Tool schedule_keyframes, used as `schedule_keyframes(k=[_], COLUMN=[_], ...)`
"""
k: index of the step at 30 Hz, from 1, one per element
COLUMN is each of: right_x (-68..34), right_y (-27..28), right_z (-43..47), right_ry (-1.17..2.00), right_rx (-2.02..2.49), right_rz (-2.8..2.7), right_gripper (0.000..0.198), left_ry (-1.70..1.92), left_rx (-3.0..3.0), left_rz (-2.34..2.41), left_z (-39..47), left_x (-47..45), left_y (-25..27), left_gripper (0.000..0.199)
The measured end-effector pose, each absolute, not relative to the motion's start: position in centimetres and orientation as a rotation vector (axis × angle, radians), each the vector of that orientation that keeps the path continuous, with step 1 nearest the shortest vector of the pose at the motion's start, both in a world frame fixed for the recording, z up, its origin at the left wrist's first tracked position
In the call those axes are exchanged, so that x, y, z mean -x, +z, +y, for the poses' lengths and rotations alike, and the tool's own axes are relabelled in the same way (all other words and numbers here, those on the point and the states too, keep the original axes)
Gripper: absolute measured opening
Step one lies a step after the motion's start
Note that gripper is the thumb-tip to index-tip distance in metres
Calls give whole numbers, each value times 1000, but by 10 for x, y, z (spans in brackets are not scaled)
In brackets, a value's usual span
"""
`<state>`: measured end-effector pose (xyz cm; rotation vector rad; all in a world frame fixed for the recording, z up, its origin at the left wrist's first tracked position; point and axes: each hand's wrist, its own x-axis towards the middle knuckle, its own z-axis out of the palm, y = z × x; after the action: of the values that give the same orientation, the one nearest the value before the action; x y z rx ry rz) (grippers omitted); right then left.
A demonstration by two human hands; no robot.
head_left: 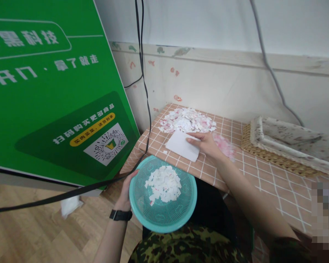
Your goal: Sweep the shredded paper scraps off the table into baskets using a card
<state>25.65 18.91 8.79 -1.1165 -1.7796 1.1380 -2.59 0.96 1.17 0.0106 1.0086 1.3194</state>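
Note:
My left hand (pixel 125 191) is closed on the left rim of a teal plastic colander (pixel 157 216), held just below the table edge. Torn white paper scraps (pixel 166 184) lie heaped in the middle of it. On the table, my right hand (pixel 207 144) grips a flat white piece of paper or card (pixel 181 146) by its right side, the thumb and a finger across its top. Behind the card spreads a large pile of torn white and pinkish paper scraps (pixel 186 119). To the right of my right hand is a patch of pink scraps (pixel 224 147), partly hidden by it.
A checked brown tablecloth (pixel 274 193) covers the table. At right stands a woven basket (pixel 282 162) with a cloth lining. A large green cabinet (pixel 57 84) rises at left. A black cable (pixel 144 78) hangs down and crosses near the colander.

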Motion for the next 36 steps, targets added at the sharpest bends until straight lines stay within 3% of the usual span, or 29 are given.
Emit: schedule_keyframes(k=[4,13,20,23,29,36], right_x=[-242,-248,-286,-286,-263,-263], right_y=[80,107,110,110,122,149], right_z=[207,165,196,207,213,229], right_ry=[1025,1353,584,391,216,317], right_rx=[1160,959,1265,1317,1287,1179], right_rz=[-1677,-2061,-1766,-1846,-2140,-2319], right_gripper=[39,36,32,32,33,32], left_ry=[1332,1289,1291,1321,1298,1336], left_rx=[-6,9,12,14,30,47], left_rz=[1039,1010,997,996,945,948], left_z=[10,8,4,5,2,-3], left_x=[27,26,18,10,-6,-9], left_y=[13,10,2,-8,-33,-53], left_gripper=[9,16,15,14,16,15])
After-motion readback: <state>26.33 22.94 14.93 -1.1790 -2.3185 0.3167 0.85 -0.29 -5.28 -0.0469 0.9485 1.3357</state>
